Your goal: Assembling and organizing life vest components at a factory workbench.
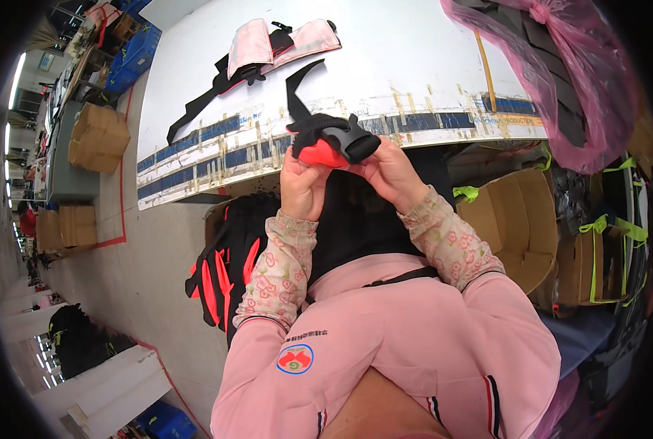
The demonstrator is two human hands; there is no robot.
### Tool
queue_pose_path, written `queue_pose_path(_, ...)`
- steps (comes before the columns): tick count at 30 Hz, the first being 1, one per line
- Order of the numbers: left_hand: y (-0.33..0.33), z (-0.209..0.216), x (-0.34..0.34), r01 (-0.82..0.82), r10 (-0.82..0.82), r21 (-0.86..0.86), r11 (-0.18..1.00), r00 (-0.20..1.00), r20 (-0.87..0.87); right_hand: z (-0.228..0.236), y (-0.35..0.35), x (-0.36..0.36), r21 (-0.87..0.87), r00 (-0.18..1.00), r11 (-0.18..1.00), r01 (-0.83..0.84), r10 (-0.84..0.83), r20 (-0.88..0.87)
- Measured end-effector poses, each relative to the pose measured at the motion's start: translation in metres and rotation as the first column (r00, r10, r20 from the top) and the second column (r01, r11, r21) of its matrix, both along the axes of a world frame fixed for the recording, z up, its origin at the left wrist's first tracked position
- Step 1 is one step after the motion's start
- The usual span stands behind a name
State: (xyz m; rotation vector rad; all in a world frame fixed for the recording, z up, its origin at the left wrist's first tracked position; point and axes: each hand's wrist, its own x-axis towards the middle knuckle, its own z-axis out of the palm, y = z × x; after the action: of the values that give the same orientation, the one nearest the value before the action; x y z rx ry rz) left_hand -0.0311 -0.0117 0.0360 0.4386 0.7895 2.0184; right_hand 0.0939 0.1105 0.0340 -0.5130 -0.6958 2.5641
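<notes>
Both my hands hold a black and red fabric strap piece (pixel 313 134) just above the table's near edge. My left hand (pixel 302 189) is closed on its red underside at the left. At the other end, the fingers of my right hand (pixel 394 172) grip it beside a large black plastic buckle (pixel 354 142). A loose black webbing tail (pixel 295 88) rises from the piece over the white tabletop (pixel 378 58). Farther back on the table lies a pink and black belt-like item (pixel 253 50) with black buckles and straps. The fingertips under the piece are partly hidden.
A pink plastic bag (pixel 597 88) with dark pieces covers the table's right end. Below it stand open cardboard boxes (pixel 513 227). Black and red pieces (pixel 220 274) hang beside my left arm. A carton (pixel 99 137) and blue crates (pixel 134 58) stand to the left.
</notes>
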Motion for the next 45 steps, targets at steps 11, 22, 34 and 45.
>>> queue_pose_path(11, -0.006, -0.01, 0.0, 0.031, -0.05, 0.092, 0.995, 0.976, 0.214, -0.008, -0.004, -0.007, -0.167, 0.982, 0.986, 0.005, -0.036, -0.187)
queue_pose_path(22, 0.011, -0.002, -0.034, -0.116, -0.086, -0.325, 0.938, 0.834, -0.546, -0.023, 0.03, -0.022, 0.922, 0.924, 0.385, -0.026, -0.343, 0.169)
queue_pose_path(34, 0.022, -0.07, -0.025, -0.542, 0.156, -0.189, 0.819, 0.527, -0.835, -0.079, -0.02, -0.006, -0.047, 0.894, 0.974, -0.223, 0.223, 0.389)
queue_pose_path(45, 0.011, -0.032, -0.05, -0.403, -0.364, -0.342, 0.849, 0.022, -0.931, -0.054, -0.046, -0.012, 0.848, 0.844, 0.483, -0.221, -0.341, 0.414)
